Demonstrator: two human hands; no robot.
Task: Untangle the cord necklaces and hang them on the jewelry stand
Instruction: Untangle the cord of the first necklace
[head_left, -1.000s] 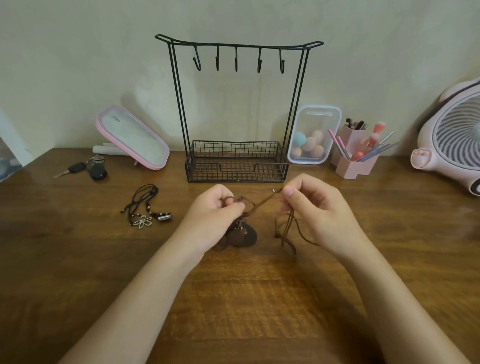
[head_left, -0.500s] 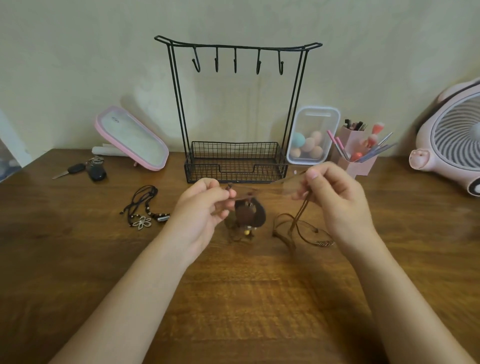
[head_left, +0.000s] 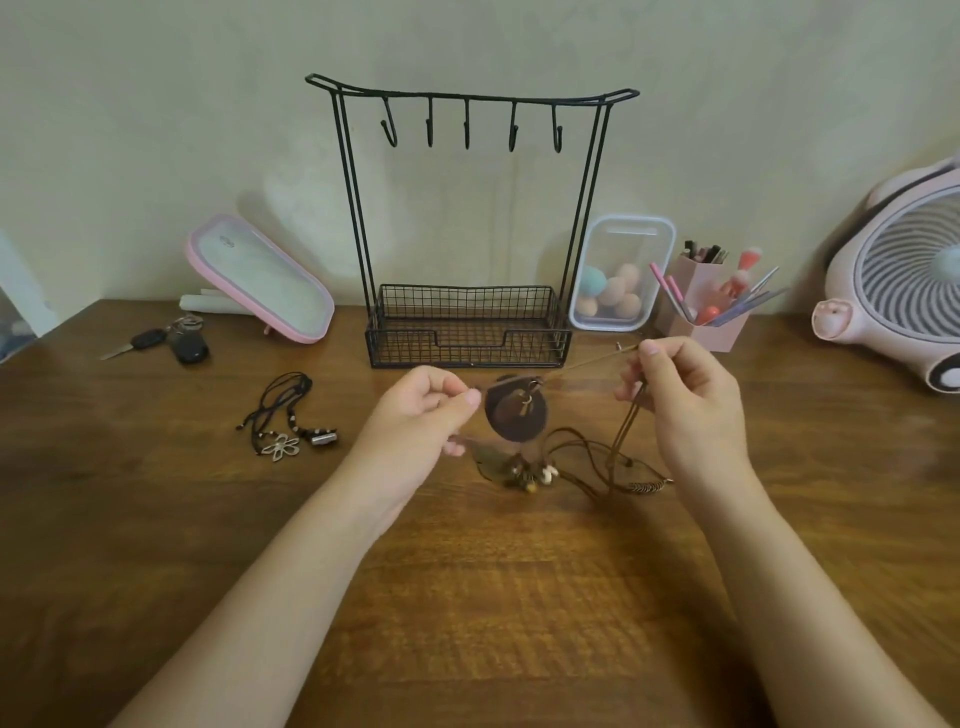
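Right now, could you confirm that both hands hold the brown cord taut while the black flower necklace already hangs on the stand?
Not quite: the head view shows the black flower necklace lying on the table, left of the stand, whose hooks are bare. The left hand and right hand do hold the brown cord taut.

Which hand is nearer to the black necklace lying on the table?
Left. The left hand is just right of the black necklace, apart from it; the right hand is farther right, past the brown necklace that both pinch.
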